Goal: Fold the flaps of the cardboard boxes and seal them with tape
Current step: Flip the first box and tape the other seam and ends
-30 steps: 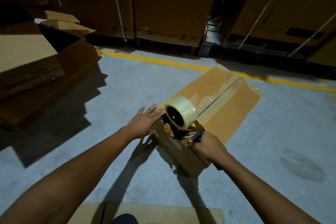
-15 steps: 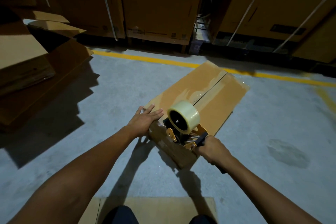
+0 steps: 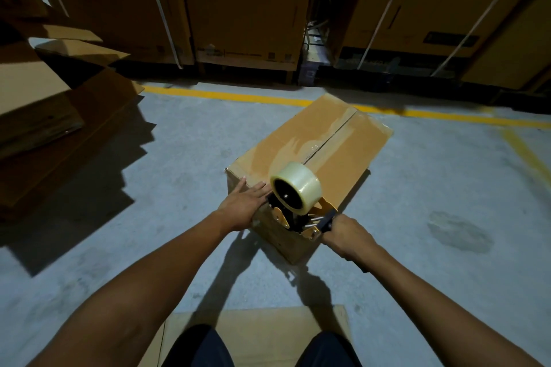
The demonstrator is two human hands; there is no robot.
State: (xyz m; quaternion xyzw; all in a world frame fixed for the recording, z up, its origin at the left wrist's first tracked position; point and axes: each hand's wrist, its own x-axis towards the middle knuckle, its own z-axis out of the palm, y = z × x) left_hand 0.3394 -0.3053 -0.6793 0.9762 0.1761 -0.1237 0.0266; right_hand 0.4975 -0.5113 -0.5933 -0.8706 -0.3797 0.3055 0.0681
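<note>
R hand clenched round black handle of tape gun. Clear roll sits just up-left of grip. L hand flat, fingers straight, pressing box top left of gun. Glossy wrinkled strip covers centre seam beyond grip. Step, prob: seam run at near edge. Next: wrap over edge, tilt gun to cut. Matte brown card, rough concrete floor.

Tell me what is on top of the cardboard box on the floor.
On the cardboard box, a tape dispenser sits at the near edge, gripped by the right hand. The left hand presses flat beside it. Clear tape covers the seam. Closed flaps hide the inside.
</note>
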